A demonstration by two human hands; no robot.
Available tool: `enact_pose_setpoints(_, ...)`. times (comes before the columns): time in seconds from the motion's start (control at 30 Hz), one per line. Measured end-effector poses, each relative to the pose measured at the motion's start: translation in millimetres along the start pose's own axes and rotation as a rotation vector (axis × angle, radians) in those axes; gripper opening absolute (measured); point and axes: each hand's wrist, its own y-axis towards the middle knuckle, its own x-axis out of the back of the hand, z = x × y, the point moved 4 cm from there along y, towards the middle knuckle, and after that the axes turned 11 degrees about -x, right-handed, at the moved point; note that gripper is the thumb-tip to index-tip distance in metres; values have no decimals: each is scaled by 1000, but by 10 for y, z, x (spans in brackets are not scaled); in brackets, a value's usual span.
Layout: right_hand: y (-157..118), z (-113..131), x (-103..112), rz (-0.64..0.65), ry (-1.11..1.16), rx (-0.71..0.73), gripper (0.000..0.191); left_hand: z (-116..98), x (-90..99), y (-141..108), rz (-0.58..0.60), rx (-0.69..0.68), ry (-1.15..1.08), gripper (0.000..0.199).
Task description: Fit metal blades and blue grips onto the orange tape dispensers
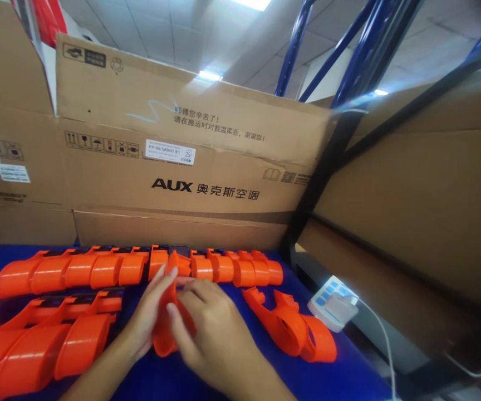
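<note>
Between my two hands is a bright orange, ring-like plastic piece (164, 341) with a narrow arm rising at its top. My left hand (151, 312) grips its left side, thumb along the arm. From the right, my right hand (209, 317) closes round the same piece, its thumb pressed on the front; the other fingers are partly hidden. Behind them runs a row of similar orange pieces (79, 271), several with dark parts at their tops. A nearer row of orange pieces (35, 353) lies at left. Two loose orange pieces (287, 328) rest right of my hands.
Everything lies on a blue surface (265, 379). A large cardboard box (224, 214) with black print stands behind it as a wall. A white power strip (328, 298) with a plug and white cable (386, 334) sits at right, near a dark rack post (319, 184).
</note>
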Motion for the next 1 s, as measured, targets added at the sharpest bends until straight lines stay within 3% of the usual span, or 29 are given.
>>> enact_pose_setpoints(0.1,65,-51,-8,7,147,2,23,-53,14,5,-20,109,-41,27)
enact_pose_setpoints(0.2,149,-264,61,-46,140,-129,29,-117,48,41,-10,225,-120,34)
enact_pose_setpoints(0.3,173,-424,-54,174,-51,-176,15,-182,123,99,-65,218,-180,36)
enact_pose_setpoints(0.37,128,-451,-202,359,-158,-143,13,-179,128,115,-30,245,-216,39)
enact_pose_setpoints(0.47,23,-425,-428,557,-299,-120,28,-163,104,112,27,248,-234,40)
enact_pose_setpoints(0.53,-24,-401,-541,624,-391,-122,39,-163,91,105,21,214,-240,39)
enact_pose_setpoints(0.63,-30,-385,-627,632,-463,-110,44,-171,74,95,0,189,-240,38)
enact_pose_setpoints(1.0,-5,-489,-774,498,-526,-65,32,-163,49,101,45,176,-179,41)
